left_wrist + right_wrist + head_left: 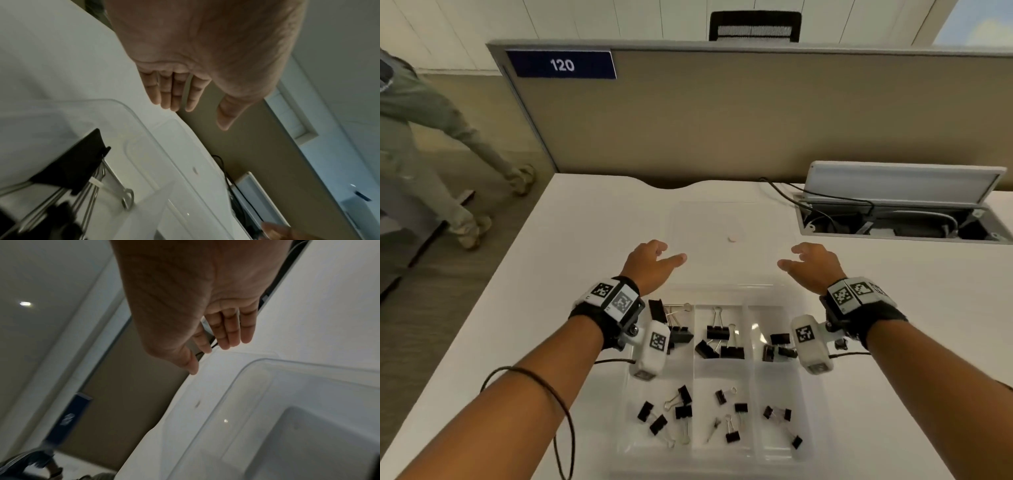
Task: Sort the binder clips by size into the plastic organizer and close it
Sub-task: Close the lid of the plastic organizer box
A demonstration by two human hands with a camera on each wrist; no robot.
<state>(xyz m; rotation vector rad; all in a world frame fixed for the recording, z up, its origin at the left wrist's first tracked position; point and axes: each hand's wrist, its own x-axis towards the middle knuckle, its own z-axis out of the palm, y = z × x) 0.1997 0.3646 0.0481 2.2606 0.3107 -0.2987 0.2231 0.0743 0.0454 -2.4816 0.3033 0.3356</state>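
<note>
Grip: left hand (650, 263), right hand (813, 265) both released | organizer (722, 455): binder clips (717, 337) seemingly size-sorted; lid (722, 219) open

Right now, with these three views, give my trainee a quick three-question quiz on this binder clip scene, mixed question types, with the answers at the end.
1. True or false: the left hand grips a binder clip.
2. The clear lid is: A) shut over the organizer, B) lying open flat on the desk behind it, C) held upright.
3. Which row, far or near, holds the larger binder clips?

Key: 1 false, both it and the right hand are empty. 2 B. 3 the far row.
</note>
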